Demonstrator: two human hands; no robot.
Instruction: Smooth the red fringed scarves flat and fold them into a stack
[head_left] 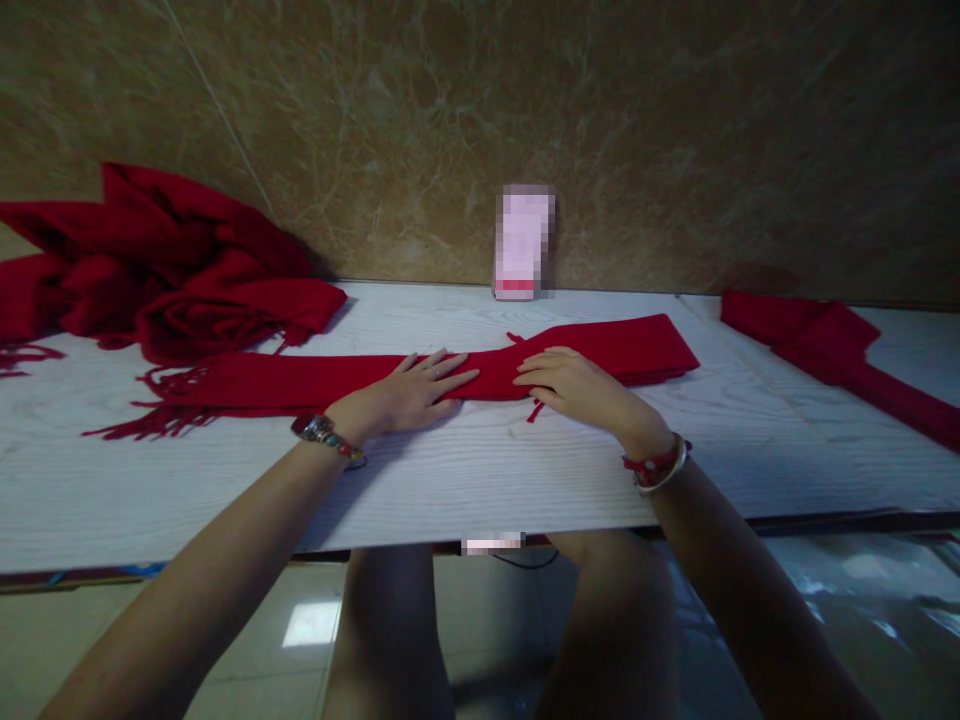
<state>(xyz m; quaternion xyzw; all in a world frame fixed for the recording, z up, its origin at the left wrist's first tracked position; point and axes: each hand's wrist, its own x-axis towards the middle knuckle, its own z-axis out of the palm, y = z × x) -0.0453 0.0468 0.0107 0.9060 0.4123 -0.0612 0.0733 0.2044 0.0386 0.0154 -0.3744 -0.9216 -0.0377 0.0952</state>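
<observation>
A red scarf (345, 382), folded into a long narrow strip, lies across the white wood-grain table (480, 470). Its fringe spreads out at the left end, and the folded right end angles slightly upward. My left hand (409, 393) rests flat on the scarf's middle with fingers spread. To the right of it, my right hand (574, 388) lies over the scarf with fingers stretched and a little bent. Small bits of red fringe stick out above and below the cloth near my right fingertips.
Several crumpled red scarves (172, 260) are heaped at the back left. Another red cloth strip (817, 345) lies at the right. A pink, blurred-out object (523, 240) leans against the brown marbled wall (420, 130). The table's front edge runs just above my legs.
</observation>
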